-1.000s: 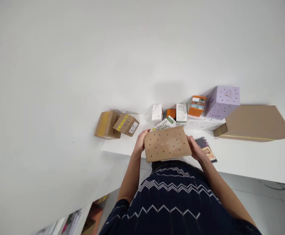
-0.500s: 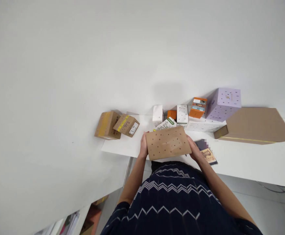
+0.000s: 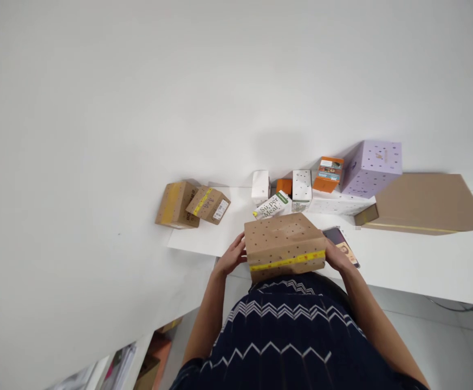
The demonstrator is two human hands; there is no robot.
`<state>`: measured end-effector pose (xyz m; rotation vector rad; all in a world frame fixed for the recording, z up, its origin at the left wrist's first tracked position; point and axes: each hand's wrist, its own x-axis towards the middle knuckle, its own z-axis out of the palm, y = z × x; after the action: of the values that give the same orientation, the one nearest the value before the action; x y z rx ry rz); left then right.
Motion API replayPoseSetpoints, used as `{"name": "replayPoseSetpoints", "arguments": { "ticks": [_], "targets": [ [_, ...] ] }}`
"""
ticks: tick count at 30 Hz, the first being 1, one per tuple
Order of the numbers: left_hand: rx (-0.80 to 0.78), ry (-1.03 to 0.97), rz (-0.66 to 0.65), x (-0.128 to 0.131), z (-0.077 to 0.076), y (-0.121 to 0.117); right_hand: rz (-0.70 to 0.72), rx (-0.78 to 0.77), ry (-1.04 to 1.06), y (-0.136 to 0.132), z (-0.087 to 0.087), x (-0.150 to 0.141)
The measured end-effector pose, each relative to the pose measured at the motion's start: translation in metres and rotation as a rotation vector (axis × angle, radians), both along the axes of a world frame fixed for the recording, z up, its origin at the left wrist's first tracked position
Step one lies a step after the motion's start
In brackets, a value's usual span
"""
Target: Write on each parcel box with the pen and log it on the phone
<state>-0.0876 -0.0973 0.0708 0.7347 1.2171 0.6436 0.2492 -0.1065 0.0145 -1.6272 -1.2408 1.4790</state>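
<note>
A brown cardboard box [image 3: 285, 234] with small dark dots is held close in front of my body. A strip of yellow tape runs across its near side. My left hand [image 3: 233, 255] is at the box's left end, its fingers slightly spread against it. Gripping the right end is my right hand [image 3: 334, 254], its fingertips hidden behind the cardboard. Just beyond the box lies a white and green "Super Meal" carton [image 3: 272, 206]. A dark phone-like item with a picture card [image 3: 347, 250] lies by my right hand.
Two taped cardboard boxes [image 3: 176, 206] stand at the white table's [image 3: 415, 260] left end. Along the wall are small white cartons [image 3: 260, 187], an orange box [image 3: 329, 173], a lilac box [image 3: 372, 168] and a large brown carton [image 3: 431, 200]. A shelf [image 3: 138, 360] sits lower left.
The box has tilted, so its yellow-taped side now shows. My left hand has shifted outward and down along its left end, its fingers more spread. The right hand moved slightly right with the box.
</note>
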Motion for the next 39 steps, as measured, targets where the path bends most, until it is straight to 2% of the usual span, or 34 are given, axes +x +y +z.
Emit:
{"name": "replayPoseSetpoints", "arguments": {
  "ticks": [4,6,9,13,17,22,27,32,35,39],
  "targets": [
    [-0.148,0.058,-0.064,-0.006,-0.028,-0.015,0.057,-0.113,-0.04,-0.005,0.009,-0.002],
    [-0.217,0.084,-0.045,-0.003,-0.046,-0.019,0.075,-0.216,0.017,-0.004,0.011,-0.008],
    [-0.274,0.095,0.087,0.007,-0.068,-0.018,0.027,-0.356,0.201,0.002,0.005,-0.021],
    [-0.198,0.094,0.285,0.023,-0.083,-0.012,-0.138,-0.36,0.33,0.009,-0.013,-0.035],
    [-0.149,0.115,0.369,0.026,-0.089,-0.013,-0.189,-0.339,0.372,0.01,-0.028,-0.035],
    [-0.119,0.309,0.304,0.018,-0.097,-0.024,-0.219,-0.359,0.358,0.007,-0.04,-0.031],
    [0.118,0.512,0.174,0.018,-0.109,-0.028,-0.114,-0.349,0.206,0.011,-0.044,-0.033],
    [0.086,0.613,0.117,0.026,-0.119,-0.024,0.069,-0.269,0.102,0.014,-0.039,-0.031],
    [0.05,0.604,0.1,0.028,-0.112,-0.022,0.154,-0.215,0.037,0.015,-0.03,-0.025],
    [0.012,0.535,0.028,0.02,-0.083,-0.026,0.236,-0.105,-0.028,0.018,-0.008,-0.015]
  ]
}}
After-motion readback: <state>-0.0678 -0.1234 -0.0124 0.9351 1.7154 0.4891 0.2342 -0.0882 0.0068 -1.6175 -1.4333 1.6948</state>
